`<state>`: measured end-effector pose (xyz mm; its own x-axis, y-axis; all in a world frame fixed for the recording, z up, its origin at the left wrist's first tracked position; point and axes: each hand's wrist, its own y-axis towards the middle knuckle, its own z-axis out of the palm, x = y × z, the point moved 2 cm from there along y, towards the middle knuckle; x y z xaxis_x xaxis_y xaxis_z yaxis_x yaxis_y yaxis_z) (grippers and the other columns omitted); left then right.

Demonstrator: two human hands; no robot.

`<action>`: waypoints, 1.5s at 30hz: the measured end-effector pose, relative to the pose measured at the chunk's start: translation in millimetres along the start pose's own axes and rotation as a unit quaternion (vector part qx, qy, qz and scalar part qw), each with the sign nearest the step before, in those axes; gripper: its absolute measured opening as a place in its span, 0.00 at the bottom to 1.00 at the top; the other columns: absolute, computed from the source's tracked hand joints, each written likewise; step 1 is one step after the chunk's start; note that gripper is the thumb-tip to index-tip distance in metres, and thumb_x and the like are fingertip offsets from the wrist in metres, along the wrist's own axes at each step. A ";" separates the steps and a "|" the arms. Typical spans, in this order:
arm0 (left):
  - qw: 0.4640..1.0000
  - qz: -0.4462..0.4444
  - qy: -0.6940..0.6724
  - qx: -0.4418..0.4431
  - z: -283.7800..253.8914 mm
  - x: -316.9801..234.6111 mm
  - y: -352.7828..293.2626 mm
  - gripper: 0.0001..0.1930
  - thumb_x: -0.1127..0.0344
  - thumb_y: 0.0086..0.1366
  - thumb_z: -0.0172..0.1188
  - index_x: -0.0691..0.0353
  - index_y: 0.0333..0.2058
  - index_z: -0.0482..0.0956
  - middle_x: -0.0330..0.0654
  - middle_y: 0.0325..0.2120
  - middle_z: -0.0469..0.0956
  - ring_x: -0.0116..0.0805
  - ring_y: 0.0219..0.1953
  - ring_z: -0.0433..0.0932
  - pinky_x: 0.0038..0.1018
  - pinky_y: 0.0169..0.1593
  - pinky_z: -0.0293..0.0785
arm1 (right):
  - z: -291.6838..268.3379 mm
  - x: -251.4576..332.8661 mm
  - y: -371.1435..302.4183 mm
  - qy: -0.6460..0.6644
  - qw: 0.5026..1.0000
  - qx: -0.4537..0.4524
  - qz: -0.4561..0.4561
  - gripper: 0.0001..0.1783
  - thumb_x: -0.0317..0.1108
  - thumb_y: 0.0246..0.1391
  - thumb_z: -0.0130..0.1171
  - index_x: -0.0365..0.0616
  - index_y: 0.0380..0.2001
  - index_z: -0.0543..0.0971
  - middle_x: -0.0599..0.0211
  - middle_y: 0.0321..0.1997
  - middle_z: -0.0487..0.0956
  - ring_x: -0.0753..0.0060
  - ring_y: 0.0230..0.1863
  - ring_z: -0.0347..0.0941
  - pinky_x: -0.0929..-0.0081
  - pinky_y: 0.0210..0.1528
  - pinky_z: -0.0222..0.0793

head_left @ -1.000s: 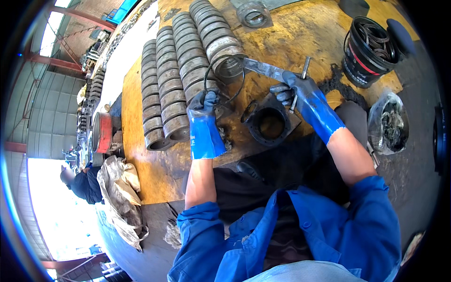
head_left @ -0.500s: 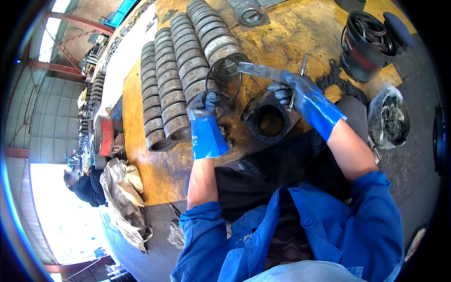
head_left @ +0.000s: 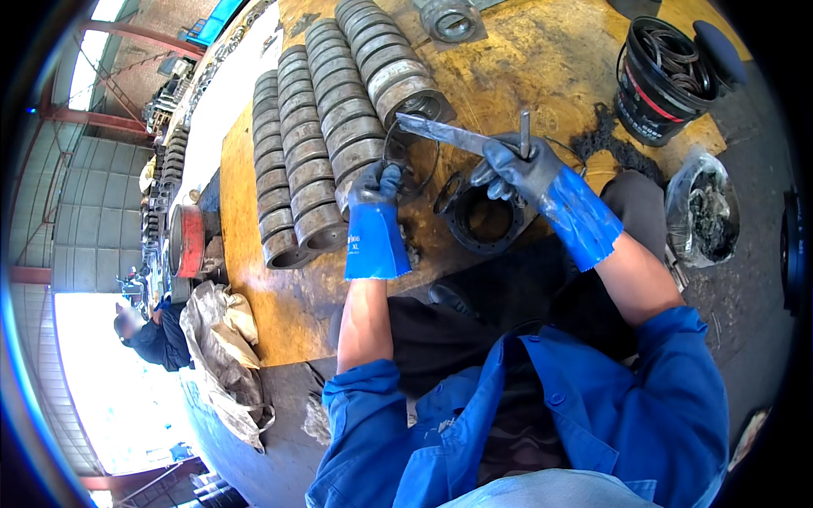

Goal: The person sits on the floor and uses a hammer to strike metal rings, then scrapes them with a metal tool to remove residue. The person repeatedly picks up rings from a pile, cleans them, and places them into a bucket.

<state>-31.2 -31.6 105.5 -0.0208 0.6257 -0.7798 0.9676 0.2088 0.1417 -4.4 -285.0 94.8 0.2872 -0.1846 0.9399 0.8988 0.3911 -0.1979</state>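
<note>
4 rows of metal cylinders (head_left: 343, 110) lie beyond the left hand (head_left: 373, 186); a black bucket (head_left: 648, 116) stands right of the right hand (head_left: 529, 172), a dark metal block (head_left: 461, 233) just nearer. The right hand wraps a flat strip (head_left: 445, 134); the left pinches a thin black ring (head_left: 386, 146); a rod (head_left: 525, 127) pokes above the right.
</note>
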 end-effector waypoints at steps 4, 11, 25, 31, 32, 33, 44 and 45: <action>0.995 0.049 0.073 -0.054 -2.2 23.5 6.1 0.12 0.61 0.63 0.58 0.65 0.36 0.82 0.45 0.26 0.81 0.31 0.28 0.79 0.28 0.36 0.74 | 11.3 -13.1 -0.8 -0.018 0.998 0.029 -0.045 0.19 0.39 0.59 0.55 0.35 0.47 0.76 0.62 0.28 0.81 0.78 0.25 0.76 0.83 0.26 0.71; 0.995 0.030 0.080 -0.056 -3.7 39.9 11.7 0.13 0.62 0.64 0.58 0.67 0.39 0.81 0.44 0.27 0.82 0.30 0.27 0.78 0.25 0.36 0.73 | 14.6 -13.4 -12.9 -0.039 0.990 0.086 -0.105 0.14 0.32 0.58 0.56 0.34 0.44 0.77 0.68 0.26 0.76 0.83 0.27 0.73 0.84 0.25 0.67; 0.897 -0.124 -0.409 -0.115 -33.8 48.2 18.7 0.15 0.62 0.67 0.55 0.66 0.47 0.76 0.47 0.39 0.82 0.20 0.23 0.73 0.16 0.22 0.60 | -37.7 11.6 -0.5 0.200 0.978 -0.043 -0.033 0.18 0.40 0.59 0.54 0.36 0.45 0.74 0.51 0.33 0.81 0.73 0.19 0.75 0.78 0.20 0.71; 0.935 -0.093 -0.317 -0.129 -44.7 40.6 12.4 0.17 0.60 0.68 0.49 0.62 0.48 0.77 0.42 0.40 0.82 0.19 0.23 0.71 0.15 0.25 0.60 | -21.5 25.7 -13.5 -0.077 0.996 0.002 -0.046 0.22 0.46 0.61 0.53 0.37 0.46 0.76 0.59 0.30 0.82 0.79 0.21 0.75 0.83 0.23 0.69; 0.911 -0.070 -0.384 -0.131 -44.6 39.3 11.4 0.15 0.62 0.66 0.55 0.69 0.45 0.77 0.47 0.37 0.82 0.28 0.32 0.79 0.21 0.33 0.71 | -24.3 17.3 -8.7 -0.089 0.995 0.002 -0.040 0.21 0.45 0.61 0.52 0.37 0.46 0.76 0.59 0.30 0.82 0.79 0.21 0.74 0.82 0.23 0.69; 0.911 -0.070 -0.384 -0.130 -45.3 38.7 10.0 0.15 0.62 0.66 0.55 0.69 0.45 0.77 0.47 0.37 0.82 0.28 0.32 0.79 0.21 0.33 0.71 | -25.5 10.4 -5.8 -0.101 0.994 0.002 -0.033 0.21 0.44 0.61 0.52 0.37 0.47 0.76 0.59 0.29 0.82 0.78 0.20 0.74 0.82 0.23 0.68; 0.951 -0.016 -0.292 -0.098 -34.2 43.5 8.8 0.13 0.63 0.66 0.57 0.67 0.42 0.80 0.41 0.33 0.82 0.25 0.32 0.78 0.22 0.36 0.73 | -11.5 -21.5 4.5 -0.084 0.996 0.015 0.000 0.18 0.41 0.59 0.56 0.35 0.41 0.77 0.67 0.25 0.78 0.80 0.21 0.73 0.80 0.26 0.72; 0.952 -0.012 -0.290 -0.095 -33.8 48.4 11.0 0.13 0.62 0.66 0.57 0.66 0.42 0.80 0.41 0.33 0.82 0.25 0.31 0.78 0.21 0.35 0.72 | -6.2 -21.2 -0.1 -0.084 0.996 0.015 0.000 0.18 0.41 0.59 0.56 0.35 0.41 0.77 0.67 0.25 0.78 0.80 0.21 0.73 0.80 0.26 0.72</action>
<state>-30.1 26.4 89.9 0.1529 0.1106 -0.9820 0.9042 0.3853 0.1842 -8.5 -286.6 73.1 0.2263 -0.0321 0.9735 0.8876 0.4185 -0.1925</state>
